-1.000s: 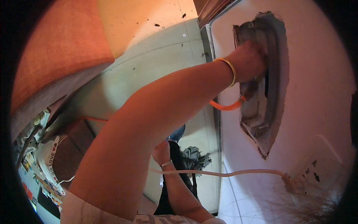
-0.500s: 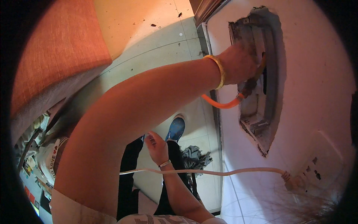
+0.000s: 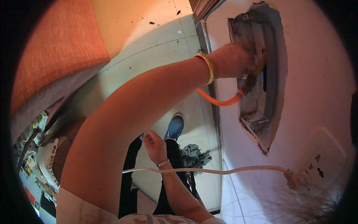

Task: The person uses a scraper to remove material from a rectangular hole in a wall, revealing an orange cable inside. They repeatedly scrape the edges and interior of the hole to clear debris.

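Note:
My left hand (image 3: pixel 233 59), with a yellow bangle at its wrist, reaches across into a rough-edged opening (image 3: pixel 274 100) in the pale wall. Its fingers are bunched and partly hidden; what they grip does not show. Right beside them, a dark fitting (image 3: pixel 249 84) joins an orange hose (image 3: pixel 223 101) that curves out of the opening and passes behind my forearm. A yellowish tube (image 3: pixel 260 66) runs up from the fitting into a dark slot. Low in the middle, my right hand (image 3: pixel 155 148) hangs with loosely curled fingers, and nothing shows in them.
A white power cord (image 3: pixel 223 172) crosses to a plug at the wall socket (image 3: pixel 317 168). On the floor are my blue shoe (image 3: pixel 174 127) and a grey mop head (image 3: pixel 195 156). At the left stands a reddish cloth-covered piece of furniture (image 3: pixel 61 48), with a white bag (image 3: pixel 46 160) below it.
My left wrist and forearm have shifted slightly left, while the hand stays at the opening. The orange hose has moved a little upward with the view. My right hand looks almost unchanged.

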The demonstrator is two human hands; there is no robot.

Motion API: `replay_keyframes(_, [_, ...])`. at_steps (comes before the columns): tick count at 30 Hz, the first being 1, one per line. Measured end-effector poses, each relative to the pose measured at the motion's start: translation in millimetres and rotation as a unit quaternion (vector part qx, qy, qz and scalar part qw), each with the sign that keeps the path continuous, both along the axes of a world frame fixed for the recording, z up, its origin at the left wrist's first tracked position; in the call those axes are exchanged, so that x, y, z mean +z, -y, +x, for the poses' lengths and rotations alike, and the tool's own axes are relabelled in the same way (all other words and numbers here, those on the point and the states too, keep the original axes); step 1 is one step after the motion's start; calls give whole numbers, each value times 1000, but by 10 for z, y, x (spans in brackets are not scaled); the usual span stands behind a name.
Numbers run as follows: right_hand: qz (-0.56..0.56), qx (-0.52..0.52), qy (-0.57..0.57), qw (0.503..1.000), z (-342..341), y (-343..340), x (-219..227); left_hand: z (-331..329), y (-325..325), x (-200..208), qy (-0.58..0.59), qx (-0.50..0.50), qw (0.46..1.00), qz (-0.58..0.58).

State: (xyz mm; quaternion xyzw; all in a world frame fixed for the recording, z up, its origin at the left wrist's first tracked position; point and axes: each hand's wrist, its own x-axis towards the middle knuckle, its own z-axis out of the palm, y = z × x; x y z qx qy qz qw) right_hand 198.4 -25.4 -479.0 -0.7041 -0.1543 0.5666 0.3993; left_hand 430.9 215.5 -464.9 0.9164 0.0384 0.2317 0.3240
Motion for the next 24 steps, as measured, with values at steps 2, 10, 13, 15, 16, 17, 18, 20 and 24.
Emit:
replay_keyframes(2, [1,9,-2,1000,-2,-13,21,-18,-50,-30,-4,-24,999,-25])
replay_keyframes(10, [-1,13,8,1000,3,1,7,16,-52,-7,-85,-4,991,102])
replay_keyframes(13, [2,22,33,999,-1,2,0,77,-53,88,-129,-20,975,179])
replay_keyframes(15, [-3,30,35,999,-7,11,-20,117,-44,116,-131,13,966,224])
replay_keyframes(16, [-11,34,28,999,-7,14,-30,127,-48,103,-122,48,962,240])
replay_keyframes(17, [-18,39,20,999,-10,20,-35,126,-55,87,-114,84,957,254])
replay_keyframes(18, [-18,31,16,999,8,16,-31,104,-79,132,-132,90,957,242])
replay_keyframes(20, [-18,13,8,1000,45,13,-17,49,-117,218,-168,103,956,217])
replay_keyframes(24, [-16,3,7,1000,46,5,-8,53,-73,239,-55,164,965,197])
